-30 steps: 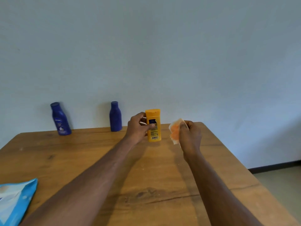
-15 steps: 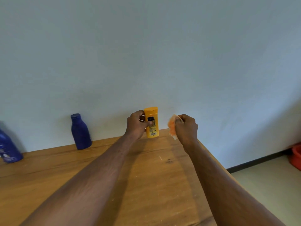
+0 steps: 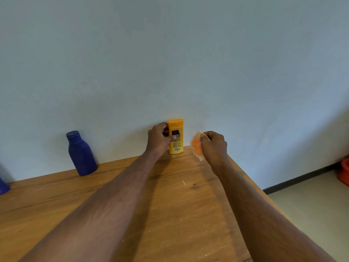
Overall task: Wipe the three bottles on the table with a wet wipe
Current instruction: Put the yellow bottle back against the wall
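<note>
My left hand point(image 3: 159, 140) grips a yellow bottle point(image 3: 176, 136) upright at the far right corner of the wooden table point(image 3: 179, 205), its base at the table's back edge by the wall. My right hand point(image 3: 214, 147) holds a crumpled wet wipe point(image 3: 196, 145), stained orange, just right of the bottle and apart from it. A dark blue bottle point(image 3: 81, 154) stands upright to the left along the wall. Only a sliver of a second blue bottle point(image 3: 2, 186) shows at the left frame edge.
The pale wall point(image 3: 170, 63) rises directly behind the table. The table's right edge drops to a light floor point(image 3: 309, 201) with a dark skirting strip. A red tub point(image 3: 344, 172) sits on the floor at the far right.
The view has swung right and up: the blue bottles slid left and the wipe pack left the frame. The yellow bottle has gone further back to the table's rear edge, with the wipe alongside.
</note>
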Demonstrator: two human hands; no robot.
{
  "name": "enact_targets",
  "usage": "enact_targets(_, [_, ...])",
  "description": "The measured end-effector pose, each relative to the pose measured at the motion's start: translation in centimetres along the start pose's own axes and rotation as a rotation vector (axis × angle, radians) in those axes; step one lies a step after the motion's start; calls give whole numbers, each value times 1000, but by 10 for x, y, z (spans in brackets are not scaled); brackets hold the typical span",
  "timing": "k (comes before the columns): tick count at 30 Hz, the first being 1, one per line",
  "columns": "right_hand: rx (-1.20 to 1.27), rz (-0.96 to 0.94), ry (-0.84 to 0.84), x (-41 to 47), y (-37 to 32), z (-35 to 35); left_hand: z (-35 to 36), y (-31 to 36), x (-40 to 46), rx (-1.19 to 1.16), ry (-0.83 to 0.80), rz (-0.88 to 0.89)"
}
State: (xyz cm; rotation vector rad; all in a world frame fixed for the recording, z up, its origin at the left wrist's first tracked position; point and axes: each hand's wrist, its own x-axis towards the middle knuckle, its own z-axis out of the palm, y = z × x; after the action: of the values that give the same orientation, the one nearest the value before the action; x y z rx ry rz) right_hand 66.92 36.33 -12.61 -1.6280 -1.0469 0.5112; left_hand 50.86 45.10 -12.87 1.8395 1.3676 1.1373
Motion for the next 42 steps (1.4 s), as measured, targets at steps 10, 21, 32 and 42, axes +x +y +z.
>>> enact_targets(10, [24,-2,-14,0,-5,3,-5,0,-1,209,-30,19])
enact_targets(21, [31,-15,-19,-7,-21,3,-26,2,-14,238,-3,0])
enact_targets(32, [137,-26,-77,-65,-70,-4,-101,33,-81,301,-123,104])
enact_targets(42, [195,-129,-196,-182,-137,6,-220,61,-190,282,-55,106])
